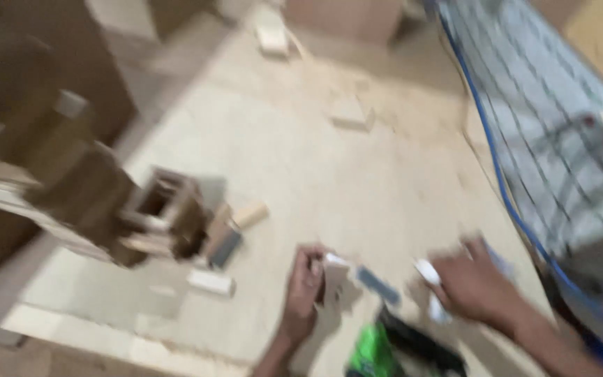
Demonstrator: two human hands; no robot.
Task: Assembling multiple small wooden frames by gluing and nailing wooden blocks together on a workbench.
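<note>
Work looks unfinished: left hand (306, 285) grips a small pale piece (334, 269), fingers closed. Right hand (472, 286), at 3 o'clock of it, holds a white bit (428, 272); blur hides its grip.

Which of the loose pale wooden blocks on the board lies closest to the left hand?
The small pale block lying flat just left of the left hand, below the wooden frame. The other blocks sit much farther up the board.

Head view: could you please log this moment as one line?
left hand: on small block | right hand: holds white piece | worktop: scattered offcuts
</note>
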